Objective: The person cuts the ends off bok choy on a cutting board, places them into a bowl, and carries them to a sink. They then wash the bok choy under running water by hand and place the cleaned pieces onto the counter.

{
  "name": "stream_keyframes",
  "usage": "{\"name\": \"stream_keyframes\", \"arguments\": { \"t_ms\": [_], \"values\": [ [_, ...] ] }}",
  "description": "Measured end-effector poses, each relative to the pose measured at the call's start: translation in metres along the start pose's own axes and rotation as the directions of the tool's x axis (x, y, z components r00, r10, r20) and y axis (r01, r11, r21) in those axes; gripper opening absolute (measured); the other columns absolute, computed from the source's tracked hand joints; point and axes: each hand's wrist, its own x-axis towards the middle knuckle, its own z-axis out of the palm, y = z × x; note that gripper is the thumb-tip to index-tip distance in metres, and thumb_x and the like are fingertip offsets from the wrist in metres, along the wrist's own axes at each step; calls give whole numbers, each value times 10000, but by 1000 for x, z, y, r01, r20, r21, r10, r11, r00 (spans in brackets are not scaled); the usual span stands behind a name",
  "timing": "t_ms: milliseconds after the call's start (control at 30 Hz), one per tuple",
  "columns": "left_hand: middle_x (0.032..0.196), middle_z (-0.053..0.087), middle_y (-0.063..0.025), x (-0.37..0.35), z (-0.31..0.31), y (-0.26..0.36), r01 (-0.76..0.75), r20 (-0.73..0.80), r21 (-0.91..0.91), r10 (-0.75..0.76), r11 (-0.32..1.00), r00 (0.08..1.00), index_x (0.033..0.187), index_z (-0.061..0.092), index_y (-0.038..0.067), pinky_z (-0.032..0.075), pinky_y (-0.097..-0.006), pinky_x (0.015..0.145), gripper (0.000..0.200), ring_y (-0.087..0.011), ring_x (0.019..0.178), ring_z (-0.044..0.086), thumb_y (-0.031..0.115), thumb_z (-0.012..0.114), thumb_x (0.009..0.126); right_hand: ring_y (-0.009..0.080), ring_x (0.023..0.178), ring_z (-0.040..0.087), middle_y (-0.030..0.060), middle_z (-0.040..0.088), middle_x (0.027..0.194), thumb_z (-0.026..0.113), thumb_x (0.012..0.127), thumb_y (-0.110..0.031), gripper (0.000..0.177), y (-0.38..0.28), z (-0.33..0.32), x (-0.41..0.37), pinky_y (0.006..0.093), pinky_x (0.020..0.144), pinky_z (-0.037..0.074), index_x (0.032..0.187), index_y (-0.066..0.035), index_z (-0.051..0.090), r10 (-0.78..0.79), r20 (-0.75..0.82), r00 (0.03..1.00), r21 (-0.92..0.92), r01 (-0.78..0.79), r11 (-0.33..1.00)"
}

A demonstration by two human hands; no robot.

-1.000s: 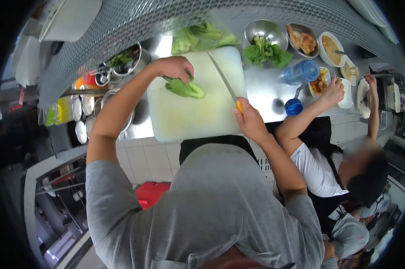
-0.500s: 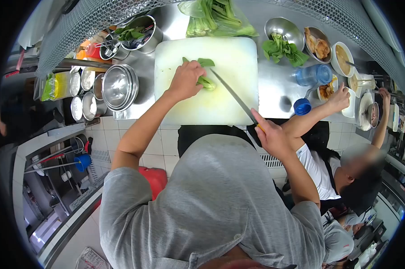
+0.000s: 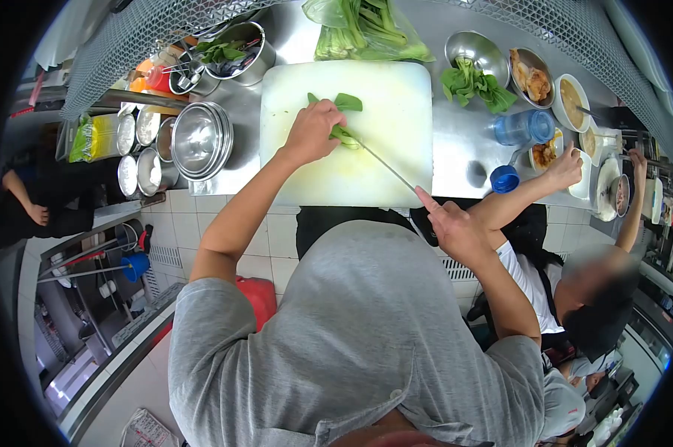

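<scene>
My left hand point(image 3: 313, 132) is closed over a piece of bok choy point(image 3: 345, 137) on the white cutting board point(image 3: 381, 89), with its pale stem end showing to the right of my fingers. Dark green leaf tips point(image 3: 348, 102) stick out above the hand. In my right hand point(image 3: 453, 228) is a long kitchen knife point(image 3: 389, 167), index finger stretched along its top. The blade reaches over the board, its tip end right at the bok choy stem. My palm hides the knife's handle.
Bagged bok choy point(image 3: 370, 33) lies behind the board; more bok choy point(image 3: 476, 86) rests by a steel bowl point(image 3: 474, 51) at right. Stacked steel bowls point(image 3: 201, 141) stand left. A water bottle point(image 3: 523, 127) and a co-worker's arm point(image 3: 534, 182) are at right.
The knife has swung lower and turned edge-on, its tip moving from the leaf down to the stem. My left hand keeps its hold. Another person's arm has appeared at far left.
</scene>
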Motion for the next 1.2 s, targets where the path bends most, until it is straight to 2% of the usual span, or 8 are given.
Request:
{"name": "stream_keyframes", "arguments": {
  "t_ms": [333,733,833,1200],
  "values": [
    [1097,604,-95,-1,2,-1,12,11,10,-12,1000,1000,973,658,104,470,-429,916,333,-323,1062,583,59,793,673,296,525,600,135,573,741,583,871,-82,729,-17,-19,4,414,497,523,1549,-221,353,30,100,995,-140,-16,990],
    [1134,587,-84,1,-2,2,32,57,34,-34,999,998,1006,649,127,436,-426,923,353,-302,1120,562,81,792,687,292,504,584,136,570,743,583,891,-88,674,-20,-20,5,413,489,516,1528,-211,401,16,49,999,-91,-11,996],
    [1142,583,-84,0,-2,2,35,62,49,-38,998,997,1006,650,130,433,-429,926,354,-300,1126,560,87,795,687,290,505,587,133,571,742,582,895,-93,670,-14,-4,4,411,488,517,1529,-209,398,9,-6,1000,-84,-9,996],
    [1149,579,-83,1,0,0,25,68,46,-28,999,997,1015,656,133,436,-431,925,362,-300,1125,564,88,802,687,283,509,596,124,573,728,597,895,-114,670,-11,-3,5,408,495,520,1526,-225,402,10,-4,1000,-80,-10,997]
  ]
}}
